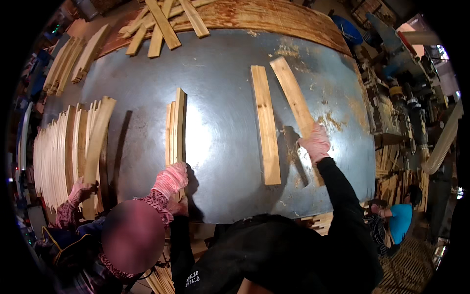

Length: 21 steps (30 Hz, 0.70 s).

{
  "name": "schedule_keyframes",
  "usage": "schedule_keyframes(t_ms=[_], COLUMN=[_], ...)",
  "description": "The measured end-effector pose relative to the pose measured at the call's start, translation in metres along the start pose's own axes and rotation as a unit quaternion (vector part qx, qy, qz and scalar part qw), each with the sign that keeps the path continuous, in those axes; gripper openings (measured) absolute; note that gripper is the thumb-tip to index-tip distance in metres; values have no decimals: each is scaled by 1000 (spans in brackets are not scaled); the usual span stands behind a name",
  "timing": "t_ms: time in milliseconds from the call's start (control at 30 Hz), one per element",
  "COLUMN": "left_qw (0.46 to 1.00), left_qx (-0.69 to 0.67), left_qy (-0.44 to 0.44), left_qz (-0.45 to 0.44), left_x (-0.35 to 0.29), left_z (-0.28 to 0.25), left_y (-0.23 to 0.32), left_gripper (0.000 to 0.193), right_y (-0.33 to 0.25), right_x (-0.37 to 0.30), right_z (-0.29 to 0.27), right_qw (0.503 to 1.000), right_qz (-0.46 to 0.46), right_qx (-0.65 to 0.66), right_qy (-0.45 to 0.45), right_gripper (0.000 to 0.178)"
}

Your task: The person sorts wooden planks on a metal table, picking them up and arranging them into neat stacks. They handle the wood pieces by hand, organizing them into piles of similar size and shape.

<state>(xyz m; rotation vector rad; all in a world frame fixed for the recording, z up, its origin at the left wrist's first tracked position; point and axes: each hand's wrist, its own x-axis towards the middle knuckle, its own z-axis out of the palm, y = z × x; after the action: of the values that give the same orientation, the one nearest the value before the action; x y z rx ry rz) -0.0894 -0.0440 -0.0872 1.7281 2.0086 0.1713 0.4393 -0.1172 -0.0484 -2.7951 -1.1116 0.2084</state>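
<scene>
My right hand (317, 142), in a pink glove, is closed around a wooden board (293, 92), which slants up and to the left over the metal tabletop (225, 122). Left of it another wooden board (266, 125) lies lengthwise, untouched. My left hand (178, 207), gloved too, is at the near end of a small group of narrow boards (175, 127). A co-worker's pink-gloved hand (170, 179) grips those boards just ahead of mine. That person's arm covers part of my left hand, so its fingers are mostly hidden.
At left, the co-worker's other hand (81, 191) holds a board (99, 137) beside a row of upright slats (51, 157). Loose boards (164, 24) lie crosswise at the far edge. Sawdust (333, 121) dots the tabletop's right side. Machinery (394, 105) stands beyond; another person (399, 223) is at lower right.
</scene>
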Motion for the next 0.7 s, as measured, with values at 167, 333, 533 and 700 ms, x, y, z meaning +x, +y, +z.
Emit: schedule_keyframes(t_ms=[167,333,533,700], left_qw=[982,889,991,998], left_qx=[164,-426,18,-42], left_qy=[85,-74,-119,-24], left_qz=[-30,150,55,-41], left_x=[14,-59,-51,-26], left_z=[-30,-68,7,31], left_y=[-23,49,50,-54], left_gripper=[72,100,58,31], right_y=[-32,-172,-265,-135], right_x=[75,52,-38,-51], right_z=[-61,-43,52,61], right_qw=[828,681,809,997], right_qz=[-496,-726,-572,-58], right_qx=[-64,-56,125,55], right_qy=[254,74,57,18], right_gripper=[55,21,47,90])
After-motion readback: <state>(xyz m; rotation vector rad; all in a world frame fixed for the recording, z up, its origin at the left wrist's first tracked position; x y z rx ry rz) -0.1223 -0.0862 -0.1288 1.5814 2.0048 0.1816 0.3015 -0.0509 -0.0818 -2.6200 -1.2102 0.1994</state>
